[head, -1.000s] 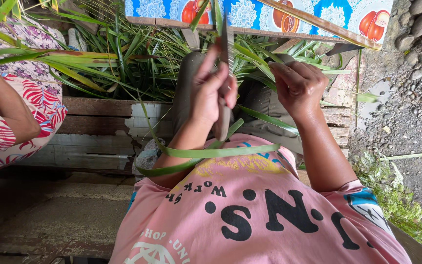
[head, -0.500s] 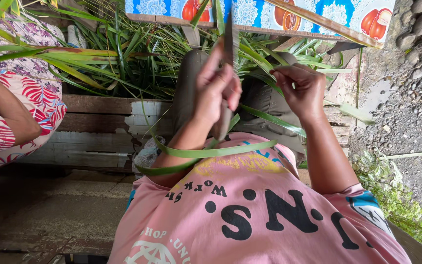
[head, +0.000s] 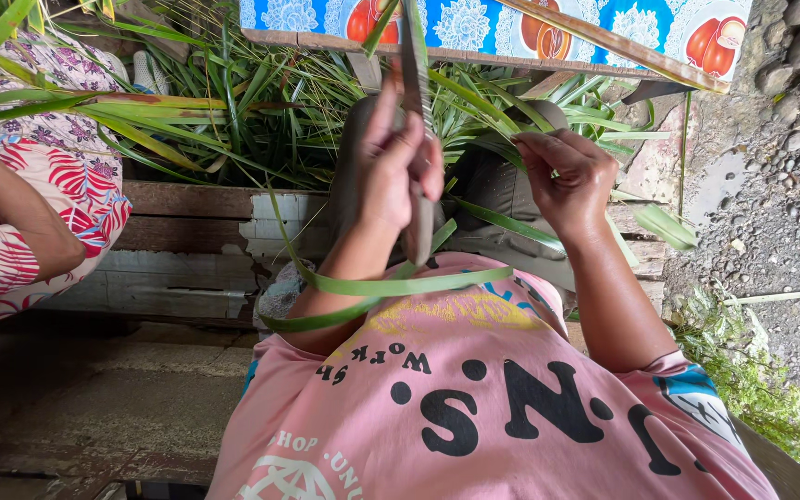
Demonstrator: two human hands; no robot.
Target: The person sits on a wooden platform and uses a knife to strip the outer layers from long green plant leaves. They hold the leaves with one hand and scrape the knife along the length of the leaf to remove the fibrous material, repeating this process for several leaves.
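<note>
Left hand (head: 395, 171) raised at the middle of the view, fingers (head: 409, 139) closed around a knife (head: 416, 111), its long grey blade pointing up toward the patterned board and its handle end showing below the palm. Right hand (head: 562, 176) just beside, at the same height, fingers (head: 534, 148) pinched shut on a long green leaf strip (head: 391, 287). Strip running from that pinch toward the blade, then down and around the left forearm in a loose loop, lying across the pink printed shirt (head: 502, 407) just under both wrists. Behind the hands, a heap of long green leaves (head: 233, 111) spread over a weathered wooden platform (head: 187, 241), some blades yellowed along the edge. Above, a blue board with floral and red fruit pictures (head: 493, 28), with a dry brown strip lying slantwise across it. At far left, a second person's arm (head: 11, 213) in a red and white leaf-print garment, well apart from both hands. At right, grey gravel ground (head: 780, 185) and low green weeds near the lower corner.
</note>
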